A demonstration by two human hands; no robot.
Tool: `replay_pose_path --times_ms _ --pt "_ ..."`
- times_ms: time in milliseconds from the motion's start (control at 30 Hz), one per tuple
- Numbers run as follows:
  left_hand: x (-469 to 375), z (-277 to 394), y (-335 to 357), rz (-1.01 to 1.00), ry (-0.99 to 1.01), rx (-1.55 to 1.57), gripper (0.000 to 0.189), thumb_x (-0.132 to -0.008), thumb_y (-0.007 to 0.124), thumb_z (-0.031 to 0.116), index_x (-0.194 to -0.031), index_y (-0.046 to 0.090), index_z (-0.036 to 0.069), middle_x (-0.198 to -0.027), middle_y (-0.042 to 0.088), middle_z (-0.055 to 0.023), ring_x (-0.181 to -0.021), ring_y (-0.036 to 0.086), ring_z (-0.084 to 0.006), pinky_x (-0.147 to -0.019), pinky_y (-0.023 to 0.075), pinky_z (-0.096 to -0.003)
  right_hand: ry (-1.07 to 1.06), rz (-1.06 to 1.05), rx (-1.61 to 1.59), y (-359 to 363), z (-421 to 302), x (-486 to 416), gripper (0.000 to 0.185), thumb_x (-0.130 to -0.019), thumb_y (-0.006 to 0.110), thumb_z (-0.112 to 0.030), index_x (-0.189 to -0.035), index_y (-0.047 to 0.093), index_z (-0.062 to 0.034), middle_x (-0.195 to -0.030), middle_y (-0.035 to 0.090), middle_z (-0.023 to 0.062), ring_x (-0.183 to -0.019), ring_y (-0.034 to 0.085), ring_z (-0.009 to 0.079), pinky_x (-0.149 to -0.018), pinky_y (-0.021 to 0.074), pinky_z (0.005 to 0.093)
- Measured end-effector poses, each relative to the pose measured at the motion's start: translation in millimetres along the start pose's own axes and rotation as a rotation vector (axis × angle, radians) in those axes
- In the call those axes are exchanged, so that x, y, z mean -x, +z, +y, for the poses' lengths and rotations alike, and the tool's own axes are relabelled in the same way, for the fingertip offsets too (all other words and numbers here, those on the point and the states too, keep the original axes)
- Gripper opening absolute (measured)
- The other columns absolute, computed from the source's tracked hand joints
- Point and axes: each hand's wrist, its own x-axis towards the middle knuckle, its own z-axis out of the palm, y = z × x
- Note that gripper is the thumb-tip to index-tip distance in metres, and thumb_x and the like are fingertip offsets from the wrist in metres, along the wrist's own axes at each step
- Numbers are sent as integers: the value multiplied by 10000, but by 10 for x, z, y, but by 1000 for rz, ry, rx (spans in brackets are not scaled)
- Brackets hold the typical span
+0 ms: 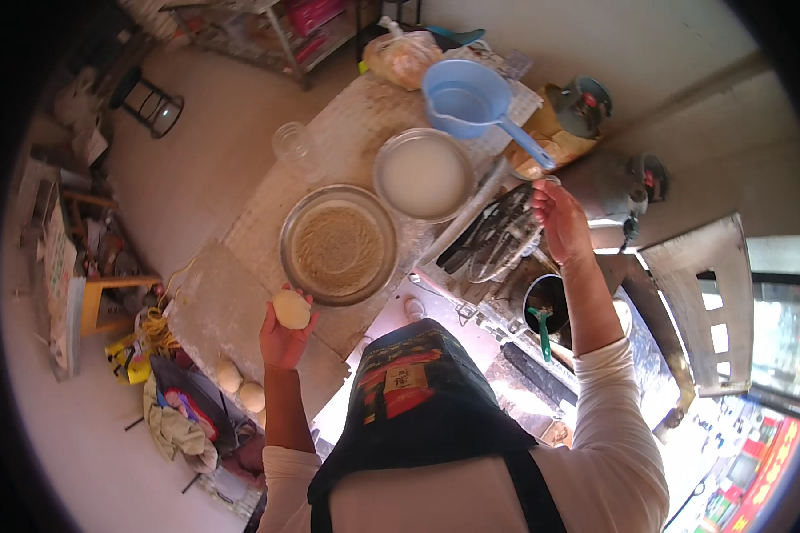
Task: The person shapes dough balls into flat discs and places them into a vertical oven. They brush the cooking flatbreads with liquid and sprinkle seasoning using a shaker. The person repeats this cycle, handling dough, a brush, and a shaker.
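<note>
My left hand (285,341) cradles a pale dough ball (291,310) in its upturned fingers, at the near rim of a metal basin (285,256). Inside that basin lies a brownish, powdery layer (337,243). My right hand (565,226) is raised on the far right, fingertips bent together near the handle end of a blue plastic dipper (467,100). A small pale rim shows at those fingertips; whether they grip it is unclear. A second metal basin (379,190) holds whitish liquid (423,174). More dough balls (228,376) rest at the table's left edge.
The floury table (240,280) carries a clear jar (293,143) and a tied plastic bag (403,56). Right of it stand a dark pot (540,293) with a green-handled tool (543,333), and gas cylinders (607,180). A stool (148,103) stands on the floor.
</note>
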Motion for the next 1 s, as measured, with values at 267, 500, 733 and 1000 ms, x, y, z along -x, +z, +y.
replay_pose_path --times_ms 267,500,733,1000 --pt "-290 -44 237 -135 -159 -52 405 -908 380 327 -1237 388 92 -1218 463 -114 -1165 404 -300 -916 377 -501 109 -73 -414 -54 -48 591 369 -873 398 -369 -1000 562 -64 -922 567 6 -841 502 122 -736 366 249" --pt "-381 -89 247 -204 -237 -47 401 -908 381 329 -1238 396 101 -1231 453 -120 -1188 374 -304 -946 342 -503 -105 291 -654 -488 254 725 173 -801 501 -242 -910 506 -108 -1165 479 66 -1086 425 206 -933 300 349" --pt "-423 -179 144 -239 -272 -35 422 -912 371 328 -1221 400 42 -1261 414 -155 -1199 355 -322 -965 337 -475 -134 140 -1049 -663 381 1003 409 -849 382 -358 -1107 483 -57 -1279 371 80 -1242 239 256 -1028 156 445" --pt "-554 -238 243 -229 -343 -96 433 -891 417 342 -1202 406 42 -1252 423 -157 -1170 395 -314 -938 368 -469 -120 62 -330 -136 516 860 413 -787 549 -6 -1188 483 -78 -1298 402 48 -1165 392 174 -967 299 324"
